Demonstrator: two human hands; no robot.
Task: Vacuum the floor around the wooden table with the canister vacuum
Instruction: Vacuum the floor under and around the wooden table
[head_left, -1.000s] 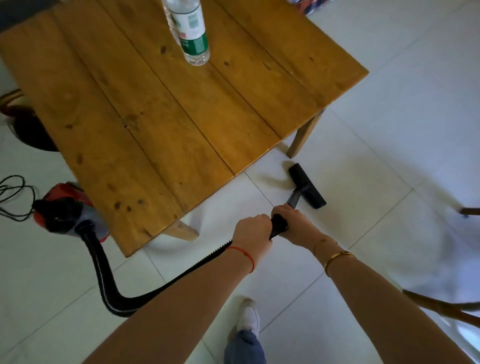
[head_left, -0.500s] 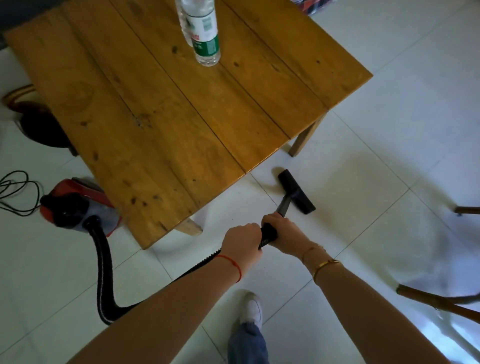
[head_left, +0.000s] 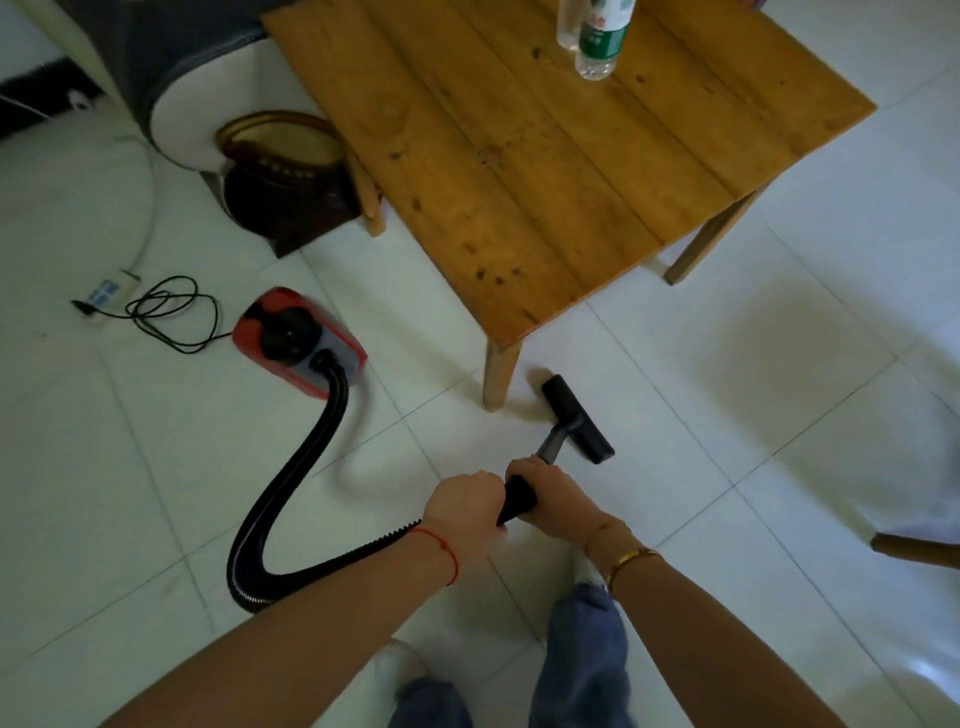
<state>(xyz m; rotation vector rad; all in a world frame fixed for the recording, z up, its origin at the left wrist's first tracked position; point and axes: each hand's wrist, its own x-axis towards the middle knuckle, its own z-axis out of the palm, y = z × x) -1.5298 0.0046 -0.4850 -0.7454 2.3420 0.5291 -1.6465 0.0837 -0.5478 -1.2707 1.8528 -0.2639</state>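
Both hands, left and right, grip the wand; its nozzle sits just ahead beside the table leg. We judge we're mid-sweep; next we steer around that leg.

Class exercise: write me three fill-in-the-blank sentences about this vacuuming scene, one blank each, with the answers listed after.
1. The left hand and right hand both grip the vacuum ____.
2. The floor nozzle lies beside a ____ of the wooden table.
3. The hose runs to a ____ canister.

Answers: wand; leg; red
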